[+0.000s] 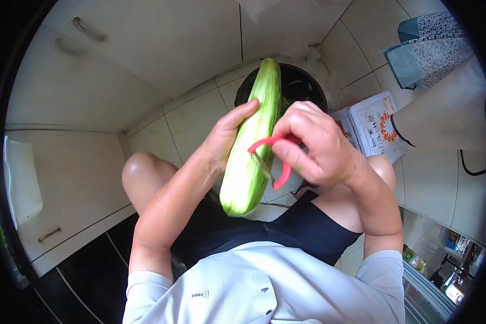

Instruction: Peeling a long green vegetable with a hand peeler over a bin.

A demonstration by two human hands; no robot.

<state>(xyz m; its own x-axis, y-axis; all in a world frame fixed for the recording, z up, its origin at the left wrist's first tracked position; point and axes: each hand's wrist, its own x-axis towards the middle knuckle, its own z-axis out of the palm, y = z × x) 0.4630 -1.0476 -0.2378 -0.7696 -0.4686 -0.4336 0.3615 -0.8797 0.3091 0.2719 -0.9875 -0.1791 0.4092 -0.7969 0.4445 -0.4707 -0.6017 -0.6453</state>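
Observation:
A long pale-green gourd, perhaps a large zucchini, slants away from me above my lap. My left hand grips it around its left side near the middle, with the thumb lying on top. In my right hand is a red-handled Y-shaped vegetable peeler. Its metal blade lies against or just over the gourd's right side; I cannot tell which. Pale peeled strips show along the top, while darker green skin runs down the right edge. Behind the far end stands a black bin with a few scraps inside, partly hidden by the gourd and my right hand.
White cabinet doors with metal handles rise ahead and to the left. A white lidded box bearing writing stands right of the bin. Speckled teal fabric hangs at upper right, above a black cable. Pale tiles cover the floor.

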